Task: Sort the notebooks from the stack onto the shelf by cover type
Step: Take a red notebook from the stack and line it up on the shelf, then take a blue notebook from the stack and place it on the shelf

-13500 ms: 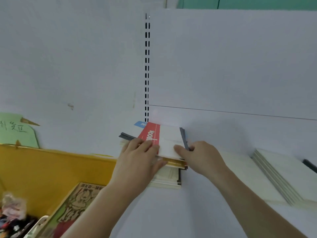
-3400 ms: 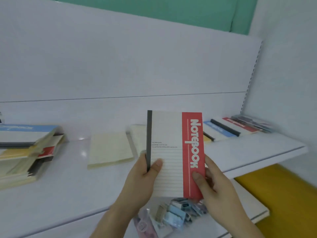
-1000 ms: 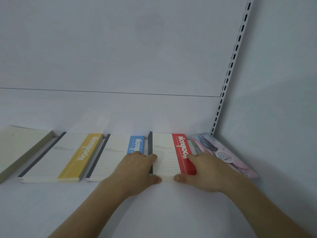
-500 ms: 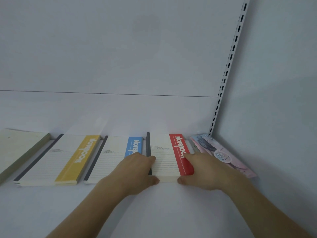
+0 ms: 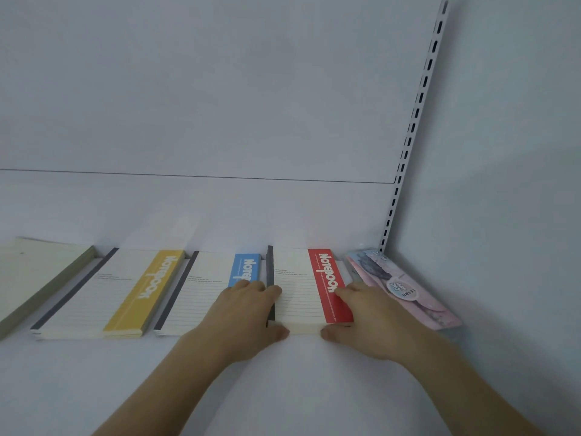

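White shelving fills the view: a flat white shelf board point(image 5: 283, 388) runs under a plain white back panel, with a slotted metal upright point(image 5: 408, 136) in the far right corner.

Nearest the camera, both forearms reach in from the lower edge. The left hand point(image 5: 248, 313) lies on the left part of the red-banded white lined notebook point(image 5: 298, 287), fingers bent over its dark spine and thumb against its near edge. The right hand point(image 5: 374, 316) holds the same notebook from the right, fingertips on the red band and thumb at the near edge, so the two hands clasp it between them. It lies flat on top of a pile of the same kind.

Left of the red-banded notebook, just beside it, is the blue-banded white notebook pile point(image 5: 213, 291); further left the yellow-banded white notebook pile point(image 5: 122, 291); furthest left the plain pale-green pad stack point(image 5: 34, 272), cut off by the frame edge. Right of the red-banded notebook, near the upright, lies the pink and blue illustrated notebook pile point(image 5: 405, 287).

By my judgement this notebook is placed and only being squared up; five cover groups are already laid out. The source stack is out of view, so how many notebooks remain cannot be told. The left hand hides part of the blue pile, and pile heights are hard to make out.
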{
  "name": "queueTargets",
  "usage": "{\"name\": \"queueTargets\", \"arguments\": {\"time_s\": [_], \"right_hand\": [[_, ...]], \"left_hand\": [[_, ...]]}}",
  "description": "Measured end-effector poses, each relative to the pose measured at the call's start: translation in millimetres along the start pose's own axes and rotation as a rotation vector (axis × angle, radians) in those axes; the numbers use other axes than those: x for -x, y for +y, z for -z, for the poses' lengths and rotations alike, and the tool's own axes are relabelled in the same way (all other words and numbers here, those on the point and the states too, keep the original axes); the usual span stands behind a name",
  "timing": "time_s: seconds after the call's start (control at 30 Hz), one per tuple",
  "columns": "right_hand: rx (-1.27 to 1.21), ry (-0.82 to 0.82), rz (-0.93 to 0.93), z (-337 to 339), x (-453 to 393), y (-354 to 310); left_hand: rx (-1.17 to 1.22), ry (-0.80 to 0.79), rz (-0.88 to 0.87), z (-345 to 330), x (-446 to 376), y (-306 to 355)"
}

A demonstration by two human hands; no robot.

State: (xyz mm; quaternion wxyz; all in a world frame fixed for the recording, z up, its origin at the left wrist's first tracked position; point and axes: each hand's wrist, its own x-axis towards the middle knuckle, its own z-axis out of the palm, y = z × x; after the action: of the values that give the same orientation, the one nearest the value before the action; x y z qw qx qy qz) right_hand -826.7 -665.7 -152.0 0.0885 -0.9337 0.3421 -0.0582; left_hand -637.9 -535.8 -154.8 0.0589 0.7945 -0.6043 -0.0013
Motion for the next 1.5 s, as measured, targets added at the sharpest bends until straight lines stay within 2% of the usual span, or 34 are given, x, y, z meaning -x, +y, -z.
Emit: {"name": "queueTargets", "arguments": {"time_s": [0.1,0.23,0.37,0.6,0.77,0.97,1.2,1.37,1.5], "right_hand": [[-0.002,0.070,0.016,2,3,0],[0.018,0.167,0.068,0,5,-11],[0.034,0.132,0.090,-8,7,-33],[0.028,0.098,0.172,-19,12,-105],[0.050,0.122,0.223,-27,15,-194],[0.014,0.093,0.300,-56,27,-339],[0.003,0.053,0.424,-90,23,-493],[0.006,0.046,0.529,-105,-3,-584],[-0.001,0.051,0.575,-110,-43,-643]], "left_hand": [[0.039,0.034,0.015,3,4,1],[0.115,0.171,0.072,4,16,3],[0.156,0.323,0.142,-2,38,-8],[0.104,0.431,0.225,8,100,-60],[0.041,0.437,0.291,26,168,-123],[-0.043,0.304,0.445,46,271,-218],[-0.056,0.305,0.610,63,376,-323],[-0.057,0.341,0.706,73,415,-400],[-0.067,0.335,0.712,85,423,-462]]}}
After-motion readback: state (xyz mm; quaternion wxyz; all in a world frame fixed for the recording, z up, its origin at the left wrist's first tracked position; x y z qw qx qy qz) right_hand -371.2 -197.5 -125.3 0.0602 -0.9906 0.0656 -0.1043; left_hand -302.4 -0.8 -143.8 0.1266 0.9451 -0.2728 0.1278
